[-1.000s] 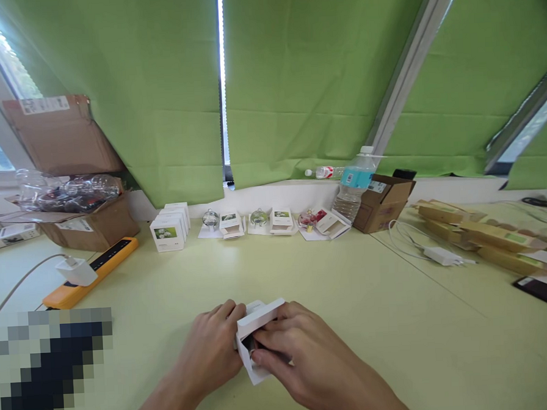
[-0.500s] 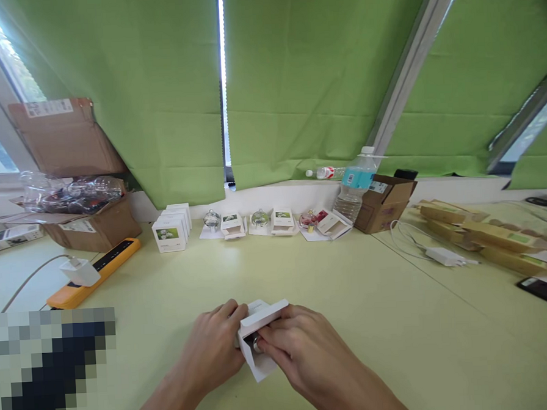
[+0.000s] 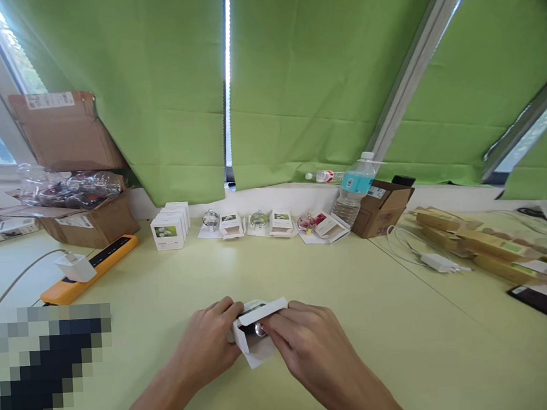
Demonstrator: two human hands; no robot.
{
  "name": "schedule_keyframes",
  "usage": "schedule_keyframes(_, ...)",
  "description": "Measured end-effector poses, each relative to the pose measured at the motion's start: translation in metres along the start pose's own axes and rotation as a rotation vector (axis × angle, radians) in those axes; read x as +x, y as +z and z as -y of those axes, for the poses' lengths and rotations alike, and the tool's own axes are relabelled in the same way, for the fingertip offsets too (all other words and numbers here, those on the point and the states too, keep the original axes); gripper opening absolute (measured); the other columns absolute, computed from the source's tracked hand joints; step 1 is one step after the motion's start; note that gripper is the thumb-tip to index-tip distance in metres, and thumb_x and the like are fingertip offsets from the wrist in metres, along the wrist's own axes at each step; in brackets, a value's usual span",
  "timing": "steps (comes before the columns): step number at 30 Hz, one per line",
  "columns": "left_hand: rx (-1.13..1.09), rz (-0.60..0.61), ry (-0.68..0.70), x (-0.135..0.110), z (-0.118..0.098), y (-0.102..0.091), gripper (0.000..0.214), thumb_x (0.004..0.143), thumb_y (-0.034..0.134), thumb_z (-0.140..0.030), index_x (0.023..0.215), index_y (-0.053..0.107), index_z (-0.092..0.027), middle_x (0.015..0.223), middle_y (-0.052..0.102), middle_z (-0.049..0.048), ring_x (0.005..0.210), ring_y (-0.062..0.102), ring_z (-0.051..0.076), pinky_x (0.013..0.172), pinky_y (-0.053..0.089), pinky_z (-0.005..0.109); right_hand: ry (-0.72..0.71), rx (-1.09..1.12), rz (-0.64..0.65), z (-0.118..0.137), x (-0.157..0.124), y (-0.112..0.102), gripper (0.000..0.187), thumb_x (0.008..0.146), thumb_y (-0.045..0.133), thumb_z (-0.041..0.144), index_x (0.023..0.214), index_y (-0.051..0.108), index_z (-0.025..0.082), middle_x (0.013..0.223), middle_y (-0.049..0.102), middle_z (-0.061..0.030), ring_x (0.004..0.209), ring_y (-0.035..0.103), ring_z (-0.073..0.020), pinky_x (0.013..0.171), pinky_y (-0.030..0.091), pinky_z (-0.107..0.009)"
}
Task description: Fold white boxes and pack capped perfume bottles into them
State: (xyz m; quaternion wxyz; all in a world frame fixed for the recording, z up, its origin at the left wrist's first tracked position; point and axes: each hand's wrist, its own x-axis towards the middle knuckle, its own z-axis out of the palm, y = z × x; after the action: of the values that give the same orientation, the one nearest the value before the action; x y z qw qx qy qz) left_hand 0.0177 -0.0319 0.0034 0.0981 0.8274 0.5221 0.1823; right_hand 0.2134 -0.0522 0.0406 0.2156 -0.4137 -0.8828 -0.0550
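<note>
A small white cardboard box (image 3: 256,346) with its end flaps open lies on the pale yellow table (image 3: 361,298) near me. My left hand (image 3: 207,346) grips the box from its left side. My right hand (image 3: 303,344) has its fingers pinched at the box's open mouth, where a small shiny glass piece (image 3: 260,330) shows. How much of that piece sits inside the box is hidden.
Along the back edge stand a stack of white boxes (image 3: 169,229), glass ornaments beside open small boxes (image 3: 256,221), a water bottle (image 3: 354,191) and a brown carton (image 3: 382,205). An orange power strip (image 3: 88,270) lies left, long flat packs (image 3: 481,237) right.
The box has tilted slightly and my right fingers have shifted at its opening; the shiny piece shows more clearly. The view has drifted a little.
</note>
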Motion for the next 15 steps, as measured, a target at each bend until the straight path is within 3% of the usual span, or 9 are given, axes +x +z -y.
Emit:
schedule_keyframes(5,-0.075,0.012,-0.029,0.001,0.000,-0.004,0.021,0.075,0.051,-0.018,0.092,0.059,-0.027,0.091,0.061,-0.0001,0.075,0.059,0.016,0.058,0.037,0.022,-0.011,0.152,0.000,0.003,0.004,-0.007,0.017,0.089,0.048,0.014,0.082,0.061,0.022,0.071,0.064,0.0011,0.065,0.054,-0.0129,0.060,0.027,-0.027)
schedule_keyframes(10,-0.169,0.036,-0.089,0.003,0.002,-0.008,0.023,0.076,0.054,-0.020,0.095,0.062,-0.028,0.094,0.064,0.0012,0.081,0.061,0.017,0.064,0.040,0.022,-0.016,0.328,-0.222,0.003,0.011,-0.012,0.015,0.090,0.050,0.019,0.084,0.064,0.020,0.061,0.060,0.0005,0.055,0.046,-0.0110,0.057,0.031,-0.025)
schedule_keyframes(15,-0.282,0.023,-0.120,0.006,0.004,-0.009,0.026,0.077,0.059,-0.032,0.101,0.065,-0.027,0.099,0.067,0.0032,0.089,0.062,0.021,0.074,0.045,0.026,0.082,0.418,-0.374,-0.003,0.016,-0.014,0.018,0.088,0.053,0.020,0.075,0.065,0.017,0.054,0.055,0.0002,0.049,0.042,-0.0098,0.051,0.032,-0.023)
